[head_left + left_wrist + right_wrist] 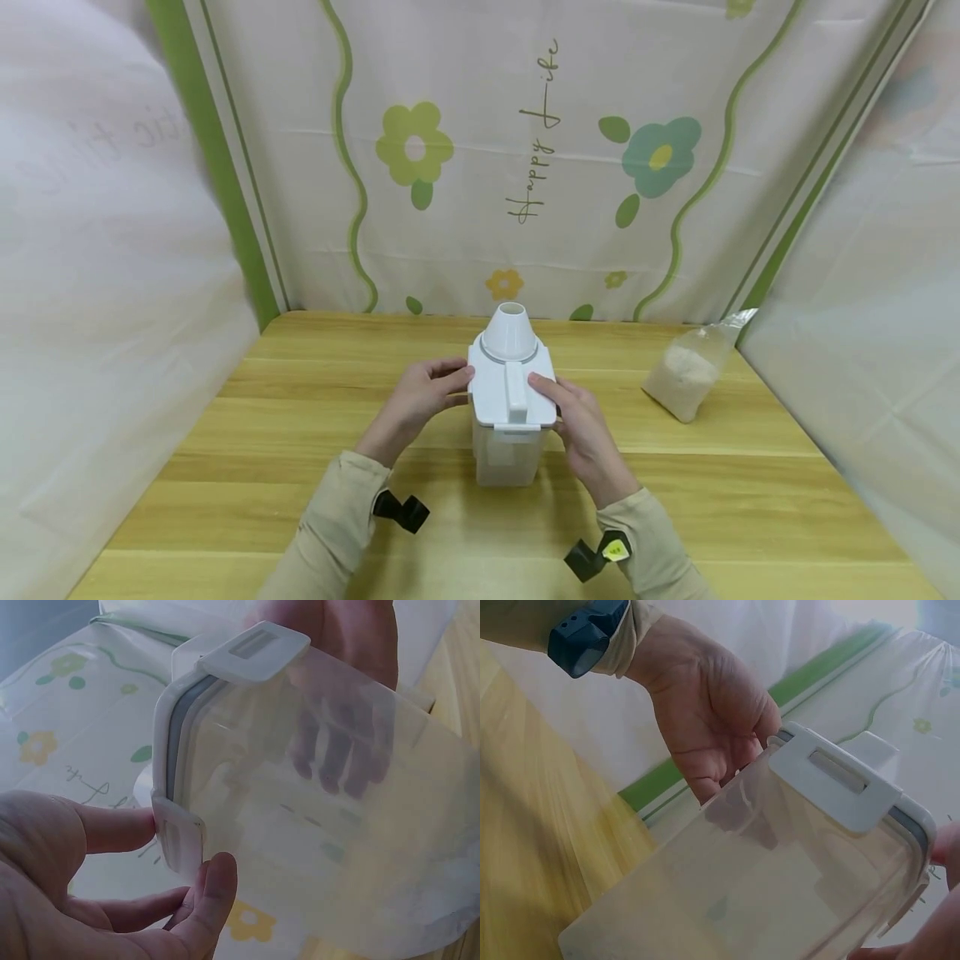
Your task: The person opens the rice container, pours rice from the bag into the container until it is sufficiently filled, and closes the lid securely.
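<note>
A clear plastic storage container (510,462) stands upright on the table, topped by a white lid (489,402) with a raised handle (516,390) and a white cone-shaped piece (511,335). My left hand (422,395) pinches a white side latch (180,838) of the lid, thumb on its upper edge and fingertips under its lower end. On the opposite side, my right hand (585,429) grips the container, its thumb on top of the lid and its fingers along the wall. Those fingers (330,761) show blurred through the wall. Another latch (836,780) lies flat against the container's front.
At the right rear of the wooden table (300,417) a clear bag (682,373) of white grains leans, its top gathered. Flower-printed curtains (465,233) close in the back and both sides. Each sleeve has a small black camera (401,510) strapped on.
</note>
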